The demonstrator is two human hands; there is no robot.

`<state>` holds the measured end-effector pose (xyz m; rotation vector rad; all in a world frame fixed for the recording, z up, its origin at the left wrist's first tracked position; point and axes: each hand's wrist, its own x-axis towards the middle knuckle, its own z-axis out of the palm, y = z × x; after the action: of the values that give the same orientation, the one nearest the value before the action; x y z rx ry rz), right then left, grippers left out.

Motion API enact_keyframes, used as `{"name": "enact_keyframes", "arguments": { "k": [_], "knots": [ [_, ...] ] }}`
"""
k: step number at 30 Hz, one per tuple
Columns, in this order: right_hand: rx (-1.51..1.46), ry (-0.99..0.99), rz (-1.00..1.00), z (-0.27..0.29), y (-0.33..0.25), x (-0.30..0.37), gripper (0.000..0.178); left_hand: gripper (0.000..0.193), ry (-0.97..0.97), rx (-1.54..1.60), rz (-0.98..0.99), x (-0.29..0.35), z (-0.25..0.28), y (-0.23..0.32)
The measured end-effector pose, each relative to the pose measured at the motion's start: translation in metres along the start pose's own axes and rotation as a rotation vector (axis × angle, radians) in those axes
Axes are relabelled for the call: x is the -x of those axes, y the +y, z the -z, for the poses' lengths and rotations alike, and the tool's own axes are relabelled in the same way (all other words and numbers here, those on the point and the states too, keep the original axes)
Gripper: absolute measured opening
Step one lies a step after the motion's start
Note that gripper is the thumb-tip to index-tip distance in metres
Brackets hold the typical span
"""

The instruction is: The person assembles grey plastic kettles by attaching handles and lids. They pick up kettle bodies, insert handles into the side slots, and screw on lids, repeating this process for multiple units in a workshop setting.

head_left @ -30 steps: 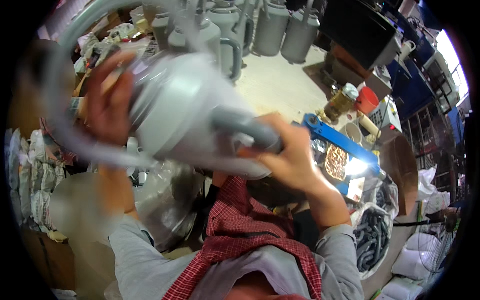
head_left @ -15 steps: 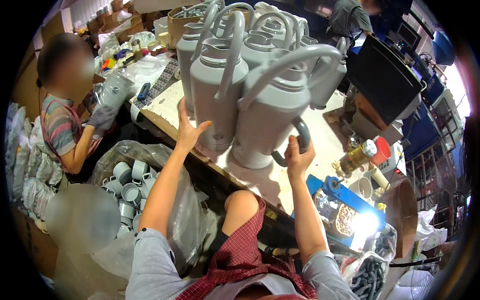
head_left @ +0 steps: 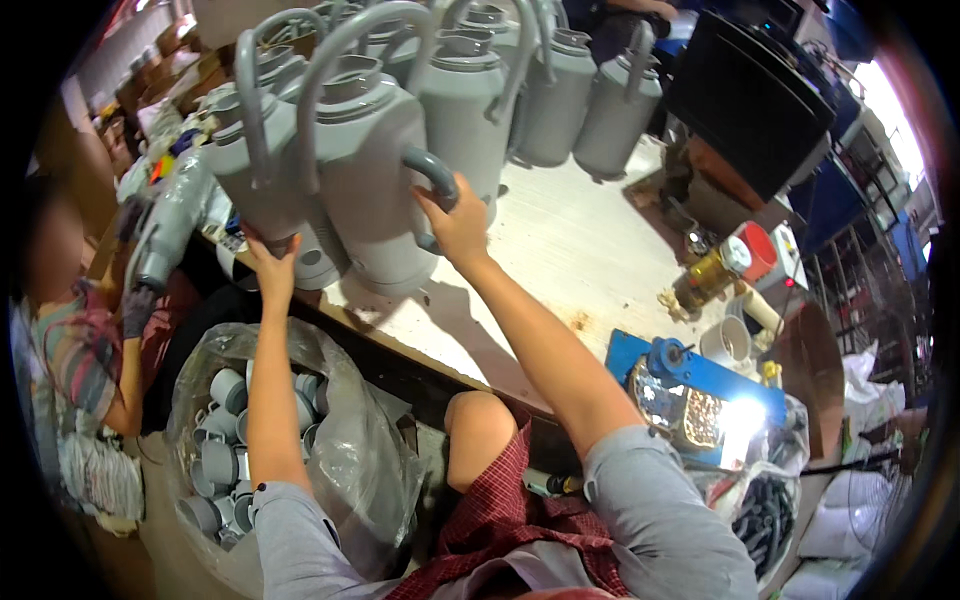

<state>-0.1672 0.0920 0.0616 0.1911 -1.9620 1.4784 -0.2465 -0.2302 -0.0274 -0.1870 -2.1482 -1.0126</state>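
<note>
Several grey thermos jugs with tall hoop handles stand close together on the table. My right hand (head_left: 456,225) is closed round the dark grey side handle (head_left: 431,170) of the front thermos jug (head_left: 375,190). That jug is upright near the table's front edge. Just left of it is another thermos jug (head_left: 242,150), partly behind my fingers. My left hand (head_left: 272,268) lies low against this jug's side, thumb apart from the fingers; part of the fingers is hidden.
A clear plastic bag (head_left: 365,450) of grey cup-like parts stands below the table (head_left: 560,250). At the right sit a blue fixture (head_left: 635,350) with a bright lamp, a brown jar (head_left: 710,278) and a red cup (head_left: 755,250). A co-worker (head_left: 85,350) at left holds another jug.
Both hands and the two front jugs have shifted left, baring more tabletop at their right. The co-worker's jug has tilted the other way.
</note>
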Motion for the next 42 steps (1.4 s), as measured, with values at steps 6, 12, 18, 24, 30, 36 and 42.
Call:
{"name": "enact_keyframes", "arguments": {
  "k": [6, 12, 18, 24, 30, 36, 42],
  "knots": [
    [-0.276, -0.081, 0.104, 0.087, 0.027, -0.104, 0.031, 0.060, 0.022, 0.266, 0.192, 0.058, 0.019, 0.028],
    [0.469, 0.087, 0.023, 0.176, 0.150, -0.266, 0.069, 0.057, -0.905, 0.392, -0.418, 0.210, 0.027, 0.230],
    [0.658, -0.015, 0.166, 0.159, 0.193, -0.327, 0.093, 0.050, -1.092, 0.248, -0.550, 0.262, 0.015, 0.259],
    [0.589, -0.134, -0.037, 0.144, 0.153, -0.297, 0.079, 0.039, -1.015, 0.211, -0.539, 0.268, 0.017, 0.260],
    [0.755, -0.041, 0.124, 0.172, 0.114, -0.299, 0.087, 0.008, -0.817, 0.409, -0.461, 0.250, 0.007, 0.277],
    [0.761, -0.152, 0.040, 0.195, 0.128, -0.306, 0.086, 0.013, -0.637, -0.108, -0.073, 0.204, 0.059, 0.201],
    [0.409, -0.021, 0.179, 0.144, 0.155, -0.313, 0.095, 0.012, -0.798, 0.099, -0.205, 0.204, 0.027, 0.261]
  ]
}}
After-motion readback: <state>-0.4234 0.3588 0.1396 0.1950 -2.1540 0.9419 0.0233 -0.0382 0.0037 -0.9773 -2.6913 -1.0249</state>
